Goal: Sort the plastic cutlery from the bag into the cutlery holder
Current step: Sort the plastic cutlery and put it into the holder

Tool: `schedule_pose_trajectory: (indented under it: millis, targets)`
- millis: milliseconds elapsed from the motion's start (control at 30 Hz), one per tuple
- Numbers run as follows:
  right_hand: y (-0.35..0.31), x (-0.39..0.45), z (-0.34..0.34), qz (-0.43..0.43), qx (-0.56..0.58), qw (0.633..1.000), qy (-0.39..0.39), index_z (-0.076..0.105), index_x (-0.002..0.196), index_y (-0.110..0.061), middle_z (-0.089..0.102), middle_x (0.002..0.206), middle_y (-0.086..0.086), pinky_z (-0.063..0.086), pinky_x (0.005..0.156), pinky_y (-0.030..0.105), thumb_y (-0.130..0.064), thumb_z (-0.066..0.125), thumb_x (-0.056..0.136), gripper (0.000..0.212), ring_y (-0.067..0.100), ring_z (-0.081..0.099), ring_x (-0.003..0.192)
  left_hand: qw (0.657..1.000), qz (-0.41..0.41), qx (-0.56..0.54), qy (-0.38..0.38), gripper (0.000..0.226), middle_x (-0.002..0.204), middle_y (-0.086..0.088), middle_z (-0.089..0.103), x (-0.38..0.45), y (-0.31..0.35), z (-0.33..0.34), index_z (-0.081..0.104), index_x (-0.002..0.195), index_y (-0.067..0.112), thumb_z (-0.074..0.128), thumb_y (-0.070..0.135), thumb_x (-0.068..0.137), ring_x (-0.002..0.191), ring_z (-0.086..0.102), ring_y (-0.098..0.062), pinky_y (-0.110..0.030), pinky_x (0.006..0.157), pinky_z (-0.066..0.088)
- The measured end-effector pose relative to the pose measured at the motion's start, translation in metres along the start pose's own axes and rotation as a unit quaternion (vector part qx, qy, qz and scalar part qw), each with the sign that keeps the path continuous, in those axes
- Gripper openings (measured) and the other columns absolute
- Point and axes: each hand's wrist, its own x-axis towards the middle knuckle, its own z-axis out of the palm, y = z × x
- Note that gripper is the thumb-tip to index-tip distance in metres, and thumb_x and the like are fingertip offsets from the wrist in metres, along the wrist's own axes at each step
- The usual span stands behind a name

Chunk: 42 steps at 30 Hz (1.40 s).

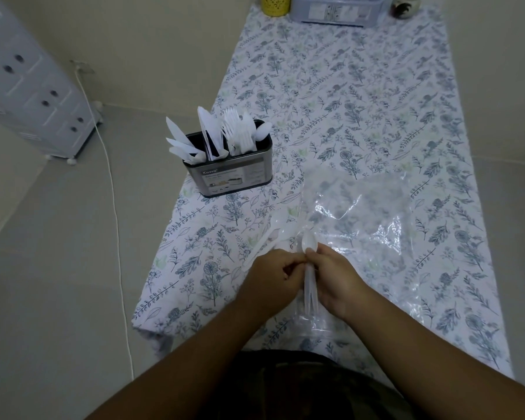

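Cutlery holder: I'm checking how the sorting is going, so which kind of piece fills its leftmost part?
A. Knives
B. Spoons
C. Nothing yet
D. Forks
A. In the cutlery holder, the white knives fan out of the leftmost part, the forks stand to their right, and a spoon sits at the far right end.

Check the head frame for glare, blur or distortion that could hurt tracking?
Head view: dim, flat light; glare on the crumpled clear bag; wide-angle bend at the table edges; both hands slightly soft around the white cutlery; holder readable.
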Motion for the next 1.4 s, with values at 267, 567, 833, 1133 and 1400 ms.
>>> schedule_pose_trajectory:
  millis: [267, 567, 833, 1133, 1400]
  targets:
    - [0.003, 0.006, -0.016, 0.035, -0.049, 0.996, 0.059, 0.060, 0.120, -0.010, 0.061, 0.084, 0.010, 0.043, 0.051, 0.031, -0.009, 0.049, 0.100, 0.023, 0.017, 0.052, 0.060, 0.981, -0.128, 0.136, -0.043, 0.023, 0.081, 0.006, 0.052, -0.008, -0.028, 0.004, 0.047, 0.093, 0.022, 0.069, 0.021, 0.086, 0.073, 0.051, -0.011, -0.021, 0.058, 0.040]
    - [-0.001, 0.004, -0.010, 0.023, -0.017, 1.000, -0.013, 0.060, 0.110, -0.002, 0.064, 0.097, 0.023, 0.055, 0.074, 0.043, -0.007, 0.055, 0.097, 0.015, 0.031, 0.064, 0.078, 0.985, -0.160, -0.061, 0.007, 0.017, 0.085, 0.009, 0.070, -0.009, -0.011, 0.002, 0.066, 0.107, 0.020, 0.066, 0.015, 0.091, 0.077, 0.068, 0.001, -0.014, 0.070, 0.054]
    - [0.005, 0.008, -0.010, -0.014, -0.031, 0.999, -0.016, 0.064, 0.119, -0.005, 0.075, 0.100, 0.019, 0.062, 0.070, 0.039, -0.010, 0.061, 0.100, 0.020, 0.027, 0.076, 0.083, 0.997, -0.070, -0.026, -0.015, 0.016, 0.082, 0.008, 0.071, -0.004, 0.000, 0.005, 0.075, 0.102, 0.016, 0.061, 0.014, 0.094, 0.074, 0.065, 0.001, -0.007, 0.066, 0.048]
    - [0.008, 0.010, -0.018, 0.025, -0.059, 0.997, 0.039, 0.058, 0.123, -0.015, 0.063, 0.088, 0.013, 0.043, 0.051, 0.032, -0.013, 0.046, 0.099, 0.026, 0.019, 0.048, 0.056, 0.979, -0.093, 0.180, 0.005, 0.019, 0.102, -0.002, 0.059, 0.036, -0.032, -0.004, 0.062, 0.111, 0.014, 0.061, 0.012, 0.092, 0.097, 0.055, -0.018, -0.034, 0.083, 0.052]
    - [0.006, 0.009, -0.014, 0.000, -0.025, 1.000, 0.012, 0.056, 0.129, -0.013, 0.065, 0.093, 0.017, 0.055, 0.067, 0.038, -0.003, 0.039, 0.104, 0.032, 0.026, 0.062, 0.076, 0.986, -0.161, 0.034, 0.018, 0.026, 0.074, 0.010, 0.062, 0.026, -0.007, 0.002, 0.070, 0.109, 0.022, 0.063, 0.009, 0.088, 0.060, 0.056, 0.001, -0.006, 0.054, 0.043]
